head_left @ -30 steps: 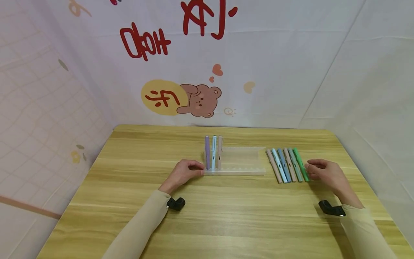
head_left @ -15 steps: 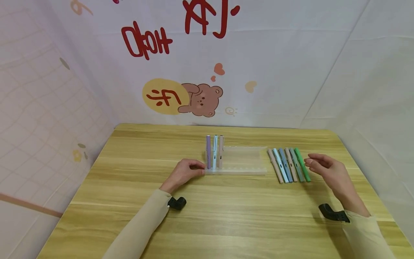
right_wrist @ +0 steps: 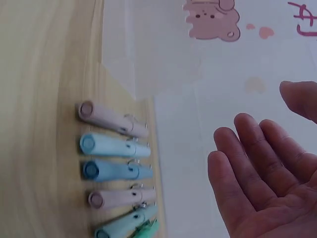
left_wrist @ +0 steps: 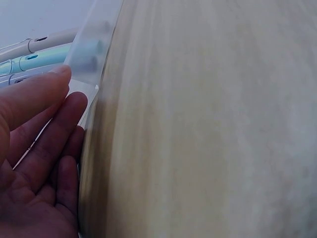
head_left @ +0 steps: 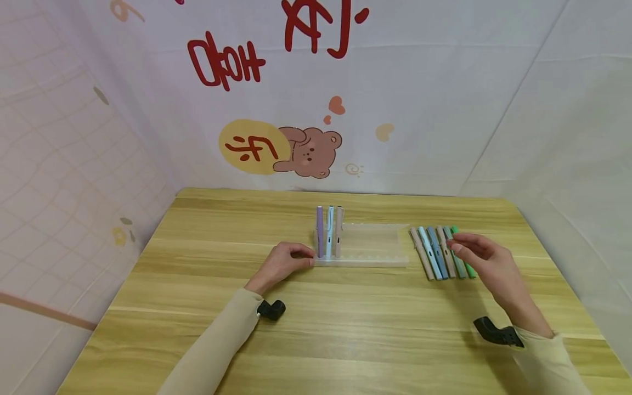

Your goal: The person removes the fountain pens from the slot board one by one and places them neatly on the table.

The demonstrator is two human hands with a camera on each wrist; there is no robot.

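Note:
My left hand (head_left: 281, 266) holds the left end of a clear plastic pen rack (head_left: 372, 241), its thumb at the front corner. Upright at the rack's left side stand a purple pen (head_left: 320, 230), a light blue pen (head_left: 330, 230) and a beige pen (head_left: 338, 230). My right hand (head_left: 489, 269) hovers above the right side of a row of lying pens, fingers loosely bent and holding nothing. That row has a beige pen (head_left: 422, 255) at its left, a light blue pen (right_wrist: 114, 145), a blue pen (right_wrist: 116, 170), and a green pen (head_left: 470, 270) partly hidden by the hand.
Wood-grain table (head_left: 345, 329) spreads in front of the rack and pens. A white printed backdrop (head_left: 424, 82) rises behind the table's far edge, with side walls left and right. The lying pens are just right of the rack.
My right hand has lifted from beside the green pen and moved left over the row's right end. The left hand stays at the rack. The pens keep their places.

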